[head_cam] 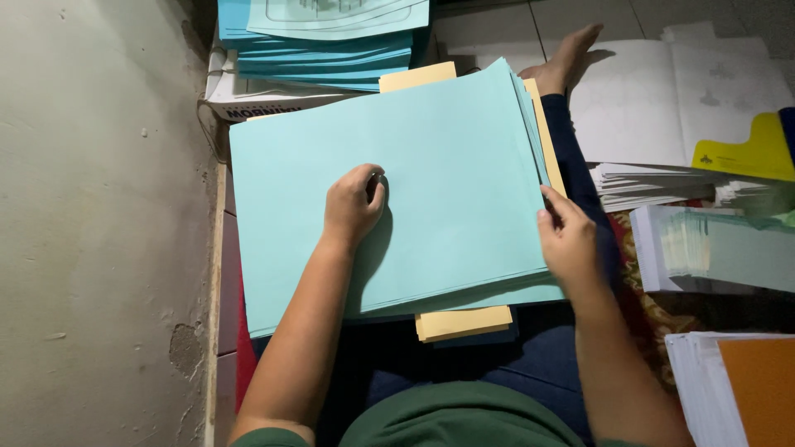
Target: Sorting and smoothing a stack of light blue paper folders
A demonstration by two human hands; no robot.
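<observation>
Pale-green paper sheets [431, 190] lie stacked across the person's lap, over yellow sheets [464, 323] that show just below both hands. Beyond the left hand sits a pile of blue folders [323, 58]; white paper stacks [662, 186] lie right of the right hand. The left hand [352, 207] rests curled, knuckles down, on the top sheet, gripping nothing. The right hand [567, 240] pinches the stack's right edge. Fanned edges there could slip and skew if the pinch loosens.
</observation>
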